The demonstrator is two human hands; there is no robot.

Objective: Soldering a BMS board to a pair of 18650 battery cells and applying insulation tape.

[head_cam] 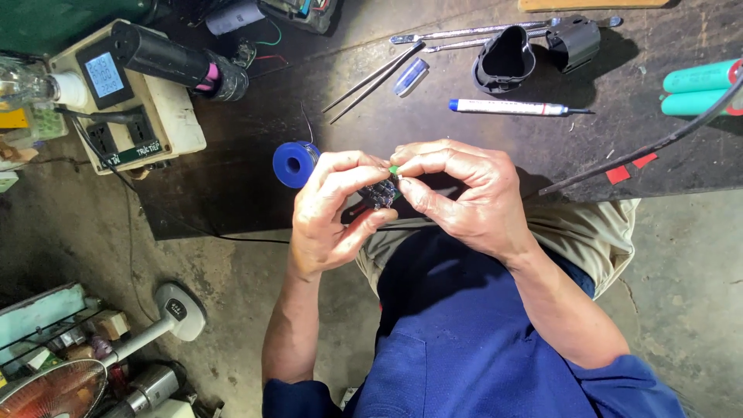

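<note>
fingers of our left hand point(333, 205) and right hand point(457, 193) pinched a small dark circuit board point(381, 192) between them, held just over the near edge of the dark workbench point(232, 178). a blue solder spool point(292, 163) sat just left of our left hand; a pen point(511, 107) lay farther off.

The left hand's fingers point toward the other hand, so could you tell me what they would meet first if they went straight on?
The left hand would meet the small dark part pinched between both hands, then the right hand just behind it.
</note>
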